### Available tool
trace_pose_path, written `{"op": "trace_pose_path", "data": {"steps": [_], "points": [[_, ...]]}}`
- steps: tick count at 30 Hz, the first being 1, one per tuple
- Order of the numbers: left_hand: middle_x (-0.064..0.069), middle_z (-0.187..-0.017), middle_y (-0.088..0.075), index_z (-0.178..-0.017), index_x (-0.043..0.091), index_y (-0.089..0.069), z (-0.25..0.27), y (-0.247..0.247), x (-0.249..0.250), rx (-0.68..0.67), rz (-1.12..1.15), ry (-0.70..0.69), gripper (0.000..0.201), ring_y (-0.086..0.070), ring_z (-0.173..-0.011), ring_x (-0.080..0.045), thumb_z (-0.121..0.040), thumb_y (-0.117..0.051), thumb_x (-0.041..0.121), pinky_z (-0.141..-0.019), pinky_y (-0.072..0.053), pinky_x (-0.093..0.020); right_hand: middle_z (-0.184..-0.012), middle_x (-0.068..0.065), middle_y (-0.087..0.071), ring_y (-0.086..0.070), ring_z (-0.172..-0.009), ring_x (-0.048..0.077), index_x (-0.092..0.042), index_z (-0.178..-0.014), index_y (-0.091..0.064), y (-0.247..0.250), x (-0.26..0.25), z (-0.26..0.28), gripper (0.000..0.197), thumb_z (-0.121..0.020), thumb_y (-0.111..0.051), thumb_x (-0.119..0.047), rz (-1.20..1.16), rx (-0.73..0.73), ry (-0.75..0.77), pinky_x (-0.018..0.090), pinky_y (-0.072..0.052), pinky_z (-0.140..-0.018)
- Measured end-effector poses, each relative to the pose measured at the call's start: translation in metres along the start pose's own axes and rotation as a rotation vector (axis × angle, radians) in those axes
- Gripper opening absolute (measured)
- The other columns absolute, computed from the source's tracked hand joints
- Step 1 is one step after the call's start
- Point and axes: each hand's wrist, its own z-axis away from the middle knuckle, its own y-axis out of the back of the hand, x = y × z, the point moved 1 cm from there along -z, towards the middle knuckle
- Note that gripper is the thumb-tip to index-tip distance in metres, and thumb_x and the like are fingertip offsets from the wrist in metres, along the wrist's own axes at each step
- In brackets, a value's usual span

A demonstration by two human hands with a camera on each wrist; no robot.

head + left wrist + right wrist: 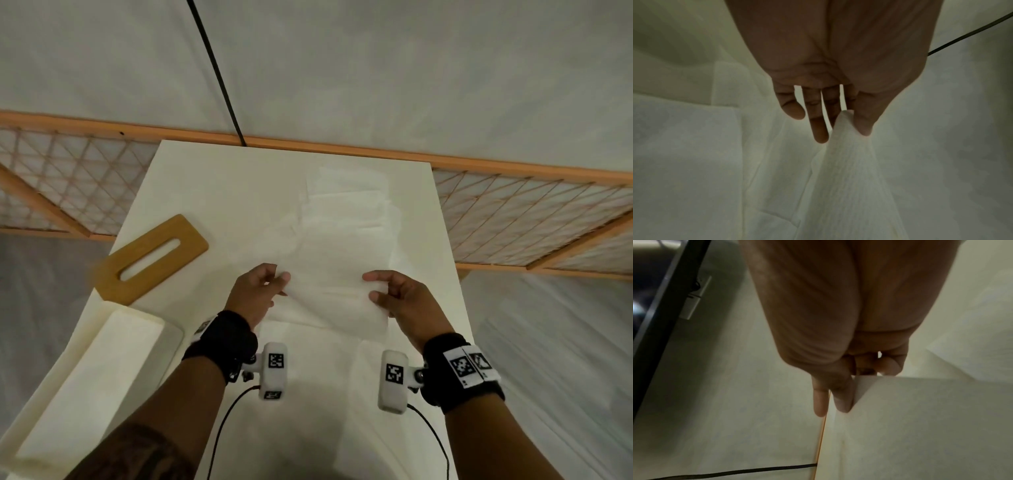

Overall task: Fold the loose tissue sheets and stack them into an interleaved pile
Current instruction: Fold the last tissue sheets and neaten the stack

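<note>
Here a single tissue sheet [334,298] is held up between both hands above the white table [212,192], near its front edge. The left hand [255,294] pinches the sheet's left edge between thumb and forefinger; in the left wrist view the tissue [851,178] is seen gathered under the thumb of the left hand [830,78], while the other fingers [819,129] are stretched out loosely beside it. The right hand [402,298] grips the sheet's right edge, the thumb on the near side and the fingers curled behind; in the right wrist view the corner of the sheet [920,418] is seen caught between thumb and fingers of that hand [838,337]. The sheet is stretched fairly flat between the two hands.

Further back on the table, toward its far right, more tissue sheets [352,209] are laid in a loose overlapping pile, their edges hard to tell apart against the white surface. A flat wooden lid [150,258] with a long slot is laid at the table's left edge, partly overhanging it. Just in front of that, a cream box [92,383] is set at the near left. A black cable [217,73] is run down to the table's far edge.
</note>
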Motion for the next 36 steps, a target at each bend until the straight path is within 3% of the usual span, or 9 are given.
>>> {"op": "trace_pose_path", "data": {"steps": [3, 7, 11, 17, 22, 24, 27, 31, 36], "points": [[0.004, -0.082, -0.068, -0.095, 0.009, -0.068, 0.006, 0.005, 0.007, 0.037, -0.076, -0.141, 0.015, -0.062, -0.064, 0.0, -0.09, -0.073, 0.023, -0.065, -0.046, -0.02, -0.076, -0.003, -0.067, -0.054, -0.062, 0.005, -0.021, -0.099, -0.078, 0.002, -0.002, 0.006, 0.026, -0.089, -0.068, 0.001, 0.032, 0.079, 0.032, 0.011, -0.041, -0.058], [0.007, -0.082, -0.071, -0.089, 0.015, -0.071, 0.015, 0.014, 0.011, 0.059, -0.047, -0.231, 0.009, -0.062, -0.078, -0.005, -0.088, -0.077, 0.022, -0.085, -0.049, -0.027, -0.087, -0.002, -0.07, -0.061, -0.069, 0.003, -0.018, -0.099, -0.079, -0.002, -0.006, 0.011, 0.021, -0.086, -0.073, -0.002, -0.002, 0.134, 0.044, 0.011, -0.044, -0.063], [-0.003, -0.09, -0.076, -0.102, 0.018, -0.069, 0.025, 0.022, 0.024, 0.046, 0.089, -0.224, 0.02, -0.066, -0.088, -0.01, -0.085, -0.079, 0.02, -0.095, -0.047, -0.03, -0.093, 0.006, -0.061, -0.059, -0.082, 0.016, -0.026, -0.104, -0.078, 0.0, -0.009, 0.015, 0.024, -0.083, -0.08, -0.014, -0.002, 0.121, 0.057, 0.028, -0.042, -0.082], [-0.018, -0.085, -0.064, -0.13, 0.03, -0.058, 0.034, 0.033, 0.052, -0.209, 0.048, -0.353, 0.059, -0.062, -0.084, -0.024, -0.081, -0.08, 0.006, -0.091, -0.046, -0.032, -0.102, 0.003, -0.077, -0.072, -0.084, 0.014, -0.021, -0.108, -0.077, 0.002, -0.032, 0.026, 0.039, -0.076, -0.083, -0.001, 0.0, 0.018, 0.079, 0.016, -0.052, -0.074], [0.018, -0.09, -0.074, -0.094, 0.027, -0.076, 0.039, 0.029, 0.07, -0.183, -0.303, -0.419, 0.022, -0.059, -0.07, 0.0, -0.077, -0.084, 0.015, -0.073, -0.044, -0.013, -0.096, 0.004, -0.076, -0.067, -0.082, 0.025, -0.028, -0.098, -0.08, 0.006, -0.034, 0.02, 0.031, -0.076, -0.085, -0.007, 0.126, 0.055, 0.094, 0.024, -0.054, -0.082], [0.019, -0.095, -0.074, -0.089, 0.032, -0.076, 0.035, 0.032, 0.071, -0.135, -0.36, -0.444, 0.014, -0.059, -0.077, -0.002, -0.08, -0.082, 0.023, -0.076, -0.045, -0.018, -0.09, 0.014, -0.071, -0.061, -0.078, 0.03, -0.029, -0.093, -0.08, 0.008, -0.033, 0.017, 0.024, -0.076, -0.086, -0.014, 0.186, 0.075, 0.087, 0.03, -0.05, -0.08], [0.015, -0.099, -0.066, -0.089, 0.037, -0.075, 0.032, 0.036, 0.072, -0.1, -0.442, -0.499, 0.011, -0.059, -0.09, -0.006, -0.084, -0.079, 0.028, -0.081, -0.042, -0.016, -0.069, -0.007, -0.059, -0.053, -0.065, 0.011, -0.024, -0.084, -0.078, 0.011, -0.032, 0.016, 0.013, -0.076, -0.087, -0.017, 0.216, 0.112, 0.09, 0.024, -0.042, -0.07], [0.017, -0.126, -0.049, -0.089, 0.036, -0.074, 0.033, 0.039, 0.074, -0.122, -0.516, -0.498, 0.006, -0.048, -0.117, 0.003, -0.085, -0.078, 0.032, -0.088, -0.034, -0.013, -0.113, -0.014, -0.068, -0.06, -0.11, -0.003, -0.027, -0.083, -0.073, 0.012, -0.033, 0.021, 0.012, -0.079, -0.084, -0.023, 0.26, 0.113, 0.113, 0.022, -0.043, -0.091], [0.017, -0.115, -0.071, -0.09, 0.025, -0.076, 0.033, 0.038, 0.078, -0.164, -0.346, -0.452, 0.004, -0.062, -0.111, -0.003, -0.09, -0.073, 0.025, -0.098, -0.046, -0.034, -0.098, 0.003, -0.075, -0.068, -0.097, 0.019, -0.013, -0.091, -0.069, 0.005, -0.033, 0.021, 0.005, -0.091, -0.073, -0.016, 0.028, 0.019, 0.099, 0.032, -0.045, -0.095]]}}
